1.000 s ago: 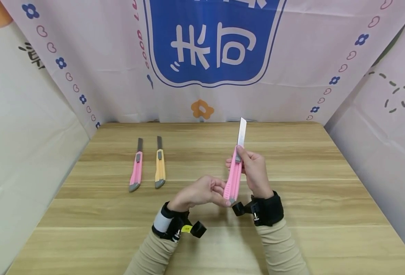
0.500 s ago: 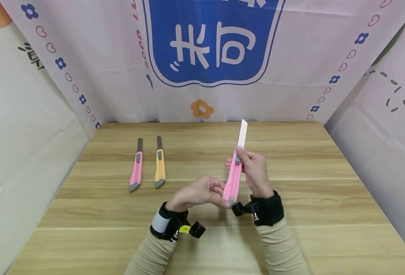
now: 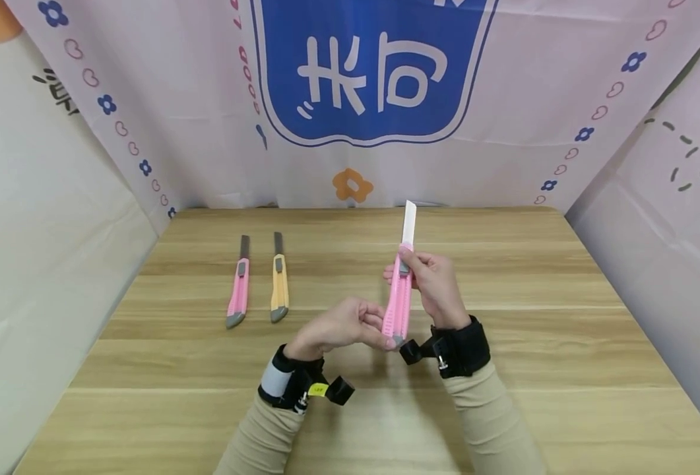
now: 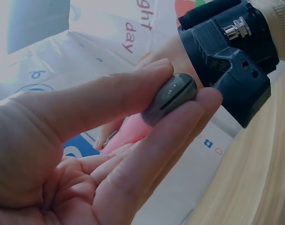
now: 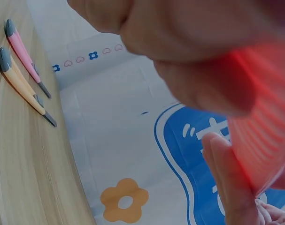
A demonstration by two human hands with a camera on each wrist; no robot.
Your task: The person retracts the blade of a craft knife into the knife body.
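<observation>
Both hands hold a pink utility knife (image 3: 398, 300) above the table, its pale blade extended and pointing away. The left hand (image 3: 348, 324) pinches the grey butt end between thumb and fingers; the left wrist view shows that grey end cap (image 4: 173, 97) close up. Around the front of the handle, the right hand (image 3: 435, 284) grips with its thumb near the grey slider (image 3: 405, 268). To the left, a second pink utility knife (image 3: 239, 290) and a yellow utility knife (image 3: 279, 287) lie apart on the table, both with dark blades out.
A wood-grain table (image 3: 148, 369) spreads under the hands. At its back edge hangs a printed cloth (image 3: 219, 158), with more cloth on either side. Each wrist wears a black camera strap (image 3: 467, 349).
The held pink knife and the right hand have shifted slightly left and up in the head view. The view itself has tilted a little. Both grips look the same.
</observation>
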